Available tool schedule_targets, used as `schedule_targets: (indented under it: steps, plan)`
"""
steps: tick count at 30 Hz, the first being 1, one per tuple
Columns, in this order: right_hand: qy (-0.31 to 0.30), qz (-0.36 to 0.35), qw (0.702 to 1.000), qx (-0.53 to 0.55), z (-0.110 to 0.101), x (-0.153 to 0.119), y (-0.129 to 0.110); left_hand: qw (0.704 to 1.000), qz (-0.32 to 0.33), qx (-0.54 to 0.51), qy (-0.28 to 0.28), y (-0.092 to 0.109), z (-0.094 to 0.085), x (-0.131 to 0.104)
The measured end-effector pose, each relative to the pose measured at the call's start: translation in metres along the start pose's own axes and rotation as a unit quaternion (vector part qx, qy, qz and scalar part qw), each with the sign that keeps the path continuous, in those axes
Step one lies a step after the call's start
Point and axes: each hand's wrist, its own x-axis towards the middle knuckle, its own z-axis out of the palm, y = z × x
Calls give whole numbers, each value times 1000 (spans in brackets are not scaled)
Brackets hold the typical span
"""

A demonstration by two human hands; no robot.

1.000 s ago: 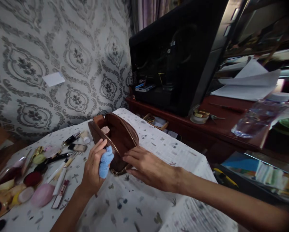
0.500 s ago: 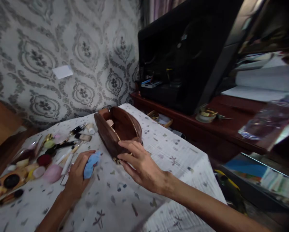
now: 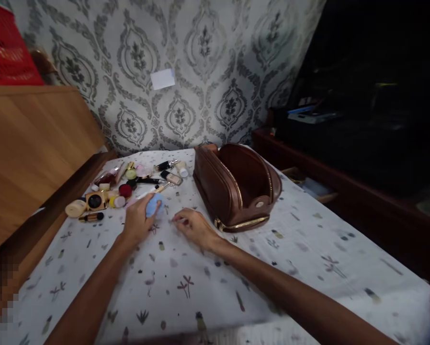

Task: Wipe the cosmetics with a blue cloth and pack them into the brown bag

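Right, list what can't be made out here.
All in the head view:
Floor of the brown bag: hidden by its near wall and shadow.
Full shape of the blue item: partly covered by the left hand.
Whether the right hand pinches anything: blurred.
Red item: cut off by the left edge.
Labels on the cosmetics: too small.

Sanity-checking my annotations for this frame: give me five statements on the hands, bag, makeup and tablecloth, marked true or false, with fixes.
1. The left hand holds a light-blue item. True.
2. The main top opening of the brown bag is zipped closed. False: it gapes open.
3. The right hand is inside the bag. False: it is outside, over the tablecloth, on the picture-left side of the bag.
4. The makeup items lie to the left of the bag in the picture. True.
5. The tablecloth is plain white. False: it is white with printed motifs.
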Motion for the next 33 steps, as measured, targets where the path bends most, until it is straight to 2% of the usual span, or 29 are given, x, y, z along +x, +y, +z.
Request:
schedule_targets:
  steps: [3,6,8,12,15,27,33]
  plan:
    - [23,63,996,65,18,27,3,996,-50,73,24,-33,-10,5]
    - [42,61,995,61,29,36,9,993,-75,80,-53,-59,-11,6]
    - [49,32,997,47,32,33,14,989,-92,57,-96,-69,-6,5]
    - [58,-44,997,24,36,26,22,989,-108,35,-93,-71,2,3]
    - [67,-61,995,35,39,25,27,989,-127,4,-82,-70,5,3]
    - [48,-82,995,39,38,23,29,985,-167,-42,-23,-82,12,2]
    - [45,-82,995,39,38,23,29,976,-201,-71,37,-85,13,4]
